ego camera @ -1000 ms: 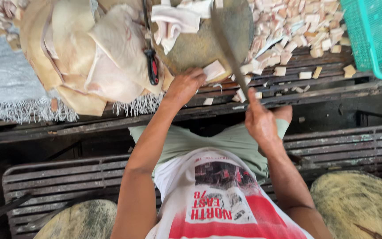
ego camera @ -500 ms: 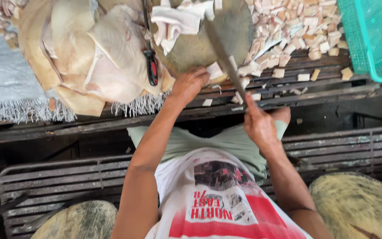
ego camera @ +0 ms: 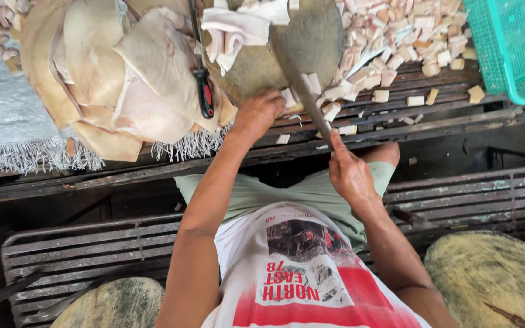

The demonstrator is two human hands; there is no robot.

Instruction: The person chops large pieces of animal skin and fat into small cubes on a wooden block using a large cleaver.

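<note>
My right hand point(ego camera: 349, 175) grips the handle of a long cleaver point(ego camera: 293, 67), whose blade lies over a round wooden chopping block point(ego camera: 311, 42). My left hand point(ego camera: 257, 113) rests at the block's near edge, fingers closed on a pale strip of skin point(ego camera: 288, 97). More pale folded strips point(ego camera: 235, 27) lie on the block's far left part. A heap of small cut squares point(ego camera: 390, 36) spreads to the right of the block.
A pile of large pale skin sheets point(ego camera: 123, 73) lies left of the block, with a red-and-black handled tool point(ego camera: 204, 91) on it. A green plastic basket point(ego camera: 514, 45) stands at the right. Slatted wooden benches point(ego camera: 451, 188) and other round blocks point(ego camera: 493, 279) sit near my body.
The cleaver blade has shifted slightly over the block, and my right hand has moved with it. My left hand stays at the block's near edge.
</note>
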